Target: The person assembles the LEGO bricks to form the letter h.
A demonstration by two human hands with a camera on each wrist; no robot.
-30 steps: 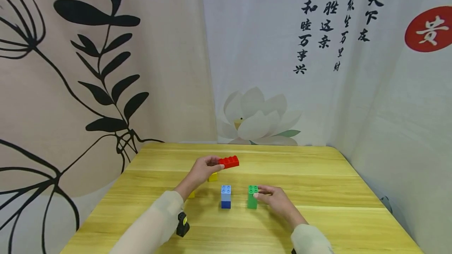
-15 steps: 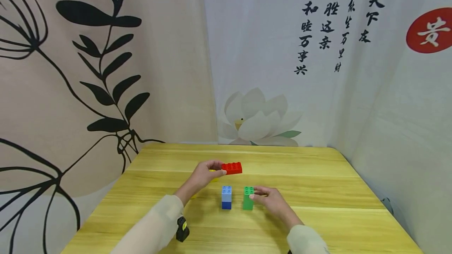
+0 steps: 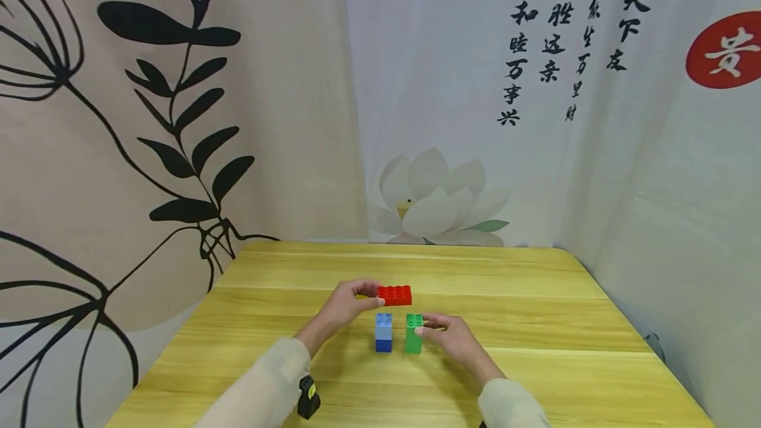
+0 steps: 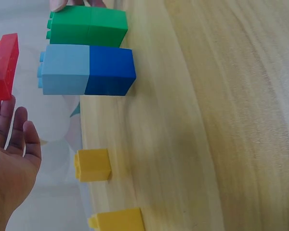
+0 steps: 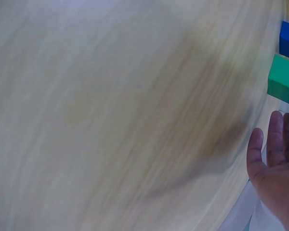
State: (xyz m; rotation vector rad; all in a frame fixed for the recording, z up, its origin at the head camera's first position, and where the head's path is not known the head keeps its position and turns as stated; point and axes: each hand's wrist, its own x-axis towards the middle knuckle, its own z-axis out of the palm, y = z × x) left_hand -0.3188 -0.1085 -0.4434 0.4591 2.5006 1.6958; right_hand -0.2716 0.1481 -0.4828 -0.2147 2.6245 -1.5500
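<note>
My left hand (image 3: pixel 349 306) pinches one end of a red toy building brick (image 3: pixel 397 295), held level above and behind two upright stacks. One stack has a light blue brick (image 4: pixel 66 70) on top of a dark blue brick (image 4: pixel 110 70). Just right of it stands a stack of two green bricks (image 3: pixel 413 334), a narrow gap between them in the head view. The thumb and fingers of my right hand (image 3: pixel 454 340) grip the green stack near its top. In the left wrist view, the red brick shows beyond the studded tops of the stacks.
Two yellow bricks stand on the wooden table (image 3: pixel 535 309): one yellow brick (image 4: pixel 93 165) nearer the blue stack, another yellow brick (image 4: pixel 119 220) farther left. My left arm mostly covers them in the head view. Printed curtains (image 3: pixel 303 117) hang behind the table.
My right hand has slid the green stack left, close to the blue stack. My left hand has brought the red brick lower and slightly right, toward the stacks.
</note>
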